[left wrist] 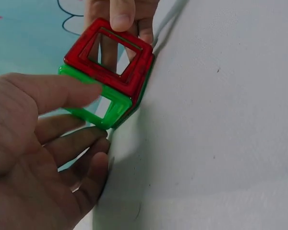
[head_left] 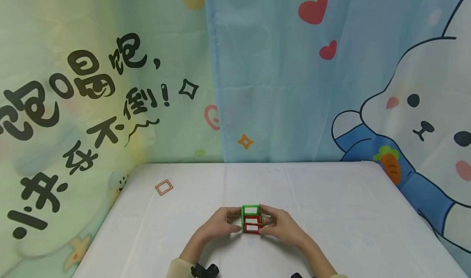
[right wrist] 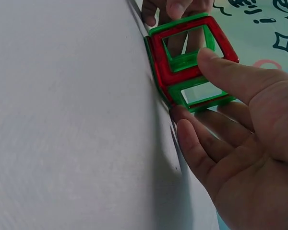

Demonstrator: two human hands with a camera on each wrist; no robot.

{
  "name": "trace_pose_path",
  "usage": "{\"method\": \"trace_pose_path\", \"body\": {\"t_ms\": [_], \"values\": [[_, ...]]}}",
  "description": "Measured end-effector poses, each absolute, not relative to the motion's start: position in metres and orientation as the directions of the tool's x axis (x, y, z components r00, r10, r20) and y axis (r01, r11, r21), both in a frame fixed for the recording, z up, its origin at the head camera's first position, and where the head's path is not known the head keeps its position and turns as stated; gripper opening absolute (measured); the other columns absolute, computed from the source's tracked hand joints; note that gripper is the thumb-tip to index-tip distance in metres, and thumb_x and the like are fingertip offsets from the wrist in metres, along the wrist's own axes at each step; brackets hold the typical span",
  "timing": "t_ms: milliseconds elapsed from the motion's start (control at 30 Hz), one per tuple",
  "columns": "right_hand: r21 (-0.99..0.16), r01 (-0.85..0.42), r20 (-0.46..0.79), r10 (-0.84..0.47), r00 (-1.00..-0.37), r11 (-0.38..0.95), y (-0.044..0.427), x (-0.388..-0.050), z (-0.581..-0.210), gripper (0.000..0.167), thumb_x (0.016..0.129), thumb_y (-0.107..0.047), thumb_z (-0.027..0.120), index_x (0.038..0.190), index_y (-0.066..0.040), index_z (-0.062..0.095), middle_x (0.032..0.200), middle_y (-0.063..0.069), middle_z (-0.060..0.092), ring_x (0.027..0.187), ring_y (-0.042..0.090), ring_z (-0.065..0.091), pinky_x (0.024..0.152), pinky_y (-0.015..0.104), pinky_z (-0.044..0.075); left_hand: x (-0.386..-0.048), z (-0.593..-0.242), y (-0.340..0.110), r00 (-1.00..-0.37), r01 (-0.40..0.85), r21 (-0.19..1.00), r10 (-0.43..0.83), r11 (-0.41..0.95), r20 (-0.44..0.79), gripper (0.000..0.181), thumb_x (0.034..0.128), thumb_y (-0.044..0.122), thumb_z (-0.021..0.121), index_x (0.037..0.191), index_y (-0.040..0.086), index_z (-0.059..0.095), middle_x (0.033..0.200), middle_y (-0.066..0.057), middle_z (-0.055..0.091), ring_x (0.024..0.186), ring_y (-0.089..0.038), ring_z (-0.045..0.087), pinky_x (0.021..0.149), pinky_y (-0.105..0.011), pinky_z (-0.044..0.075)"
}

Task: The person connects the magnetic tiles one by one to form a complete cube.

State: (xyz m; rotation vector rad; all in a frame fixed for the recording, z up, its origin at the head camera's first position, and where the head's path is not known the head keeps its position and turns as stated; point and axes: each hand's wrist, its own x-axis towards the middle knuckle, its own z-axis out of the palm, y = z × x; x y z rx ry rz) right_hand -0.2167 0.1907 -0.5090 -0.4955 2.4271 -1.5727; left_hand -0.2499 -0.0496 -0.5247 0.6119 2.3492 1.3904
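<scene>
A small box-shaped build of red and green magnetic tiles [head_left: 252,223], each an open square frame, stands on the white table between my two hands. My left hand [head_left: 220,223] pinches its left side, thumb at the near edge and fingers farther back. On the opposite side my right hand [head_left: 282,225] pinches it the same way. The left wrist view shows a red tile [left wrist: 105,84] joined to a green tile [left wrist: 119,111], my left thumb over the green one. In the right wrist view, my right thumb [right wrist: 221,64] presses on a red frame [right wrist: 182,75].
A lone orange square frame [head_left: 160,191] lies flat at the table's back left. White cloth covers the table [head_left: 331,200]. Printed curtains [head_left: 272,86] hang behind and beside it. Black wrist cameras [head_left: 205,270] sit on both wrists.
</scene>
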Motion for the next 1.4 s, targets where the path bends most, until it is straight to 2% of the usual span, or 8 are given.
{"method": "trace_pose_path", "body": {"t_ms": [300,433,633,800,900,1133,1300,1400], "values": [[-0.925,-0.146,0.017,-0.345,-0.938,0.350,0.191,-0.217,-0.511,0.087,0.075,-0.005,0.083,0.145,0.008,0.034,0.135,0.035,0.045,0.099,0.030,0.065,0.080,0.030,0.053,-0.254,-0.527,-0.052,-0.846,0.234,0.863,0.531,0.448,-0.045,0.058,0.0797,0.018,0.082,0.131,0.004,0.059,0.125,-0.004,0.063,0.115,-0.018,0.059,0.095,-0.035,0.046],[-0.934,-0.166,0.050,-0.344,-0.938,0.316,0.191,-0.211,-0.510,0.083,0.077,-0.005,0.082,0.144,0.007,0.035,0.135,0.035,0.045,0.100,0.032,0.065,0.082,0.030,0.053,-0.253,-0.528,-0.052,-0.849,0.233,0.864,0.527,0.447,-0.043,0.059,0.0793,0.019,0.082,0.131,0.003,0.059,0.125,-0.005,0.063,0.114,-0.018,0.059,0.094,-0.034,0.046],[-0.925,-0.245,0.125,-0.378,-0.917,0.289,0.190,-0.208,-0.511,0.065,0.083,0.000,0.074,0.140,0.004,0.042,0.137,0.037,0.042,0.101,0.037,0.065,0.083,0.031,0.052,-0.253,-0.529,-0.054,-0.849,0.252,0.855,0.527,0.453,-0.029,0.058,0.0801,0.022,0.082,0.131,0.005,0.059,0.125,-0.004,0.063,0.114,-0.017,0.059,0.093,-0.034,0.047],[-0.881,-0.339,0.185,-0.421,-0.888,0.330,0.187,-0.205,-0.509,0.024,0.090,-0.007,0.069,0.114,-0.005,0.065,0.142,0.036,0.036,0.108,0.043,0.060,0.083,0.032,0.053,-0.253,-0.530,-0.054,-0.847,0.257,0.856,0.531,0.449,-0.024,0.058,0.0802,0.022,0.081,0.131,0.004,0.059,0.125,-0.004,0.064,0.114,-0.015,0.059,0.093,-0.033,0.046],[-0.860,-0.361,0.187,-0.435,-0.881,0.360,0.185,-0.204,-0.507,0.014,0.093,-0.009,0.065,0.106,-0.006,0.069,0.144,0.035,0.034,0.108,0.043,0.060,0.083,0.034,0.052,-0.253,-0.531,-0.054,-0.844,0.262,0.858,0.536,0.441,-0.017,0.058,0.0806,0.021,0.081,0.131,0.004,0.059,0.125,-0.004,0.064,0.114,-0.015,0.058,0.093,-0.032,0.047],[-0.828,-0.378,0.173,-0.451,-0.875,0.415,0.185,-0.202,-0.505,0.014,0.095,-0.012,0.063,0.106,-0.009,0.071,0.144,0.035,0.034,0.102,0.035,0.065,0.079,0.030,0.053,-0.253,-0.530,-0.053,-0.845,0.267,0.849,0.534,0.456,-0.021,0.059,0.0799,0.023,0.082,0.131,0.004,0.060,0.125,-0.004,0.064,0.113,-0.015,0.059,0.092,-0.031,0.047],[-0.821,-0.387,0.186,-0.443,-0.877,0.421,0.184,-0.202,-0.505,0.015,0.094,-0.012,0.064,0.106,-0.009,0.072,0.143,0.035,0.036,0.101,0.034,0.065,0.078,0.030,0.053,-0.252,-0.527,-0.052,-0.849,0.274,0.839,0.529,0.470,-0.020,0.058,0.0786,0.023,0.083,0.129,0.006,0.061,0.122,-0.002,0.065,0.111,-0.013,0.060,0.091,-0.031,0.047],[-0.822,-0.386,0.190,-0.437,-0.879,0.418,0.184,-0.201,-0.505,0.025,0.093,-0.011,0.066,0.117,-0.005,0.067,0.142,0.035,0.037,0.098,0.033,0.066,0.077,0.031,0.053,-0.252,-0.526,-0.053,-0.854,0.270,0.835,0.521,0.479,-0.022,0.057,0.0770,0.022,0.084,0.128,0.006,0.063,0.121,-0.001,0.066,0.110,-0.013,0.060,0.090,-0.031,0.048]]}}
